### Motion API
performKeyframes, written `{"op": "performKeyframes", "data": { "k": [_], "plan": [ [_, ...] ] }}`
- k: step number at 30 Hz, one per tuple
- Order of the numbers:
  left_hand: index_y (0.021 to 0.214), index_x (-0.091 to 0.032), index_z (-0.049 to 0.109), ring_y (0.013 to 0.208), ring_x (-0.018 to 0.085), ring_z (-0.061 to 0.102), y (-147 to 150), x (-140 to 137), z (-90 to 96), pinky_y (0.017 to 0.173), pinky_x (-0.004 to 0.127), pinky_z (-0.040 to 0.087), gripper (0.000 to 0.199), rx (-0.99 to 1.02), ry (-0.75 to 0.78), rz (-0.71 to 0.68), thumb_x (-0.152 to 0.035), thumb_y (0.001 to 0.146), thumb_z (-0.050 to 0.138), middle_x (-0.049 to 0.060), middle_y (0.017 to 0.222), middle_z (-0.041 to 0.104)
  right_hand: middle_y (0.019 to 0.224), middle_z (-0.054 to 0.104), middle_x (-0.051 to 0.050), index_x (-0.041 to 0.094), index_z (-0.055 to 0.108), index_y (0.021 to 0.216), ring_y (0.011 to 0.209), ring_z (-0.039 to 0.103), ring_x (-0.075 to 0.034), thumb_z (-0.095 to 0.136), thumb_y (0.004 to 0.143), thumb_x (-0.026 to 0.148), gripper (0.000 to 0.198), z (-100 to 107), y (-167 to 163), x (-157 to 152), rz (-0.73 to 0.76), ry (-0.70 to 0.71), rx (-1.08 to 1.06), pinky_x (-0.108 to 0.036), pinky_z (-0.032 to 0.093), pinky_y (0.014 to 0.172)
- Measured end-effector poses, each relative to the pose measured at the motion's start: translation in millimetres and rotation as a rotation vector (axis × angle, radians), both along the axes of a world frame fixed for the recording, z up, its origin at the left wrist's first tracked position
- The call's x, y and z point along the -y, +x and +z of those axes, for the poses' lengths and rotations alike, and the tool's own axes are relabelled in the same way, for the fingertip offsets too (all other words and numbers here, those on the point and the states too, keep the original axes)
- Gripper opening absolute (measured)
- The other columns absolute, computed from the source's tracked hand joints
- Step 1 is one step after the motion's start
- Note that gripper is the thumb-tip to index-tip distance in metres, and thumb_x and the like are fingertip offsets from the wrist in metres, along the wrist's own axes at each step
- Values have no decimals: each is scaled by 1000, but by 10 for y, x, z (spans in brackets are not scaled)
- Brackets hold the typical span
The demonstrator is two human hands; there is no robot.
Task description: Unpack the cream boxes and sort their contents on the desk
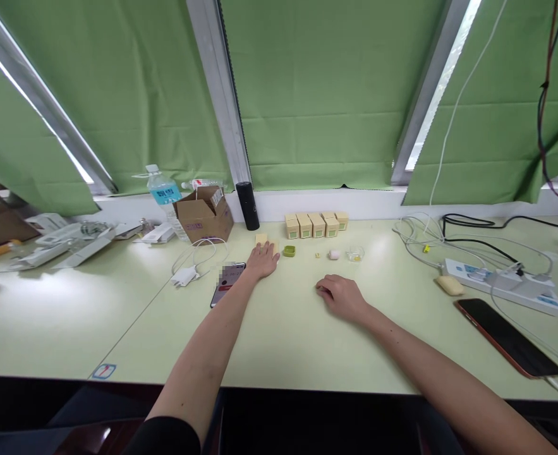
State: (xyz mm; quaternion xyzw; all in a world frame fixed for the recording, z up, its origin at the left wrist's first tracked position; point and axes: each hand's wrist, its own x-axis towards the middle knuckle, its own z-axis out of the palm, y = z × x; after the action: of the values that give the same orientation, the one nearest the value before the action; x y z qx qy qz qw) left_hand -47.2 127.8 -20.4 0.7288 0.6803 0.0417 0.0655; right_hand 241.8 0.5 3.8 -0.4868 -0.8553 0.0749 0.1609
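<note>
My left hand lies flat with fingers stretched out over a pale yellow, flat-looking piece on the table. Parts of that piece show around the fingertips; the rest is covered. Just right of it sits a small olive-green open container. My right hand rests on the tabletop, fingers curled in; whatever they hold, if anything, is hidden. Beyond it are a tiny yellowish piece, a small pale pink item and a clear plastic piece. Several small cream boxes stand in a cluster behind.
Beneath my left forearm lies a phone, beside a white charger. A brown carton, water bottle and black cylinder stand at the back left. To the right are a power strip, cables and a dark phone.
</note>
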Motion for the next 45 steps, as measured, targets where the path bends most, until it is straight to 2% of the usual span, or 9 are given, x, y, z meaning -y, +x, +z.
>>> {"op": "performKeyframes", "data": {
  "k": [10, 17, 21, 24, 28, 32, 37, 41, 45],
  "plan": [
    [163, -15, 21, 160, 34, 8, -11, -7, 3, 127, 54, 18, 72, -34, 16, -4, -53, 102, 16, 11, 172, 15, 99, 73, -5, 23, 71, 104, 94, 65, -19, 51, 98, 17, 22, -9, -9, -7, 5, -9, -1, -28, 37, 69],
    [163, -10, 20, 160, 33, 5, 30, 74, 43, 129, 54, 12, 74, -32, 60, 16, -52, 102, 14, 11, 172, 12, 100, 73, -5, 23, 70, 105, 96, 64, -19, 53, 98, 17, 19, -30, 1, -10, 17, -2, -2, -28, 39, 71],
    [162, -7, 22, 160, 35, 4, 61, 166, 63, 129, 56, 9, 72, -59, 202, 16, -49, 103, 18, 13, 172, 10, 100, 72, -5, 23, 71, 105, 95, 64, -19, 53, 97, 17, 20, -29, 1, -8, 12, -7, -5, -28, 40, 72],
    [159, -5, 29, 158, 38, 12, 127, 230, 132, 128, 58, 11, 69, -103, 357, 16, -46, 103, 26, 21, 169, 21, 99, 73, -5, 23, 71, 105, 95, 64, -19, 52, 97, 17, 22, -20, -2, -8, 6, -11, -7, -28, 40, 71],
    [156, -3, 34, 156, 41, 19, 348, 361, 320, 126, 61, 13, 65, -75, 463, 30, -40, 103, 30, 26, 164, 31, 98, 73, -5, 23, 71, 105, 94, 64, -19, 52, 96, 17, 22, -22, -4, -3, 3, 3, -9, -28, 40, 70],
    [154, -8, 37, 156, 35, 24, 648, 692, 389, 127, 56, 19, 59, -24, 462, -185, -33, 100, 39, 21, 163, 36, 97, 74, -4, 23, 72, 101, 92, 66, -18, 52, 97, 17, 21, -52, 15, -6, 14, 35, -51, -27, 40, 69],
    [151, -14, 42, 154, 31, 32, 820, 1211, 137, 123, 49, 32, 55, 12, 248, -548, -40, 103, 37, 18, 160, 42, 105, 75, -4, 23, 71, 106, 94, 68, -18, 49, 99, 19, 24, 41, 144, -197, -124, 121, -110, -28, 45, 74],
    [152, -15, 41, 155, 32, 28, 807, 1349, 12, 124, 52, 28, 55, 58, 192, -597, -41, 104, 32, 19, 164, 34, 112, 74, -6, 23, 70, 113, 106, 65, -21, 47, 101, 20, 26, 342, 315, -628, -346, 167, -27, -30, 45, 87],
    [148, -16, 47, 153, 33, 33, 794, 1317, 36, 123, 53, 31, 52, 119, 203, -596, -41, 103, 37, 20, 162, 39, 123, 70, -13, 19, 64, 124, 115, 62, -27, 47, 99, 19, 30, 607, 383, -1171, -481, 151, 21, -39, 41, 96]
  ]
}}
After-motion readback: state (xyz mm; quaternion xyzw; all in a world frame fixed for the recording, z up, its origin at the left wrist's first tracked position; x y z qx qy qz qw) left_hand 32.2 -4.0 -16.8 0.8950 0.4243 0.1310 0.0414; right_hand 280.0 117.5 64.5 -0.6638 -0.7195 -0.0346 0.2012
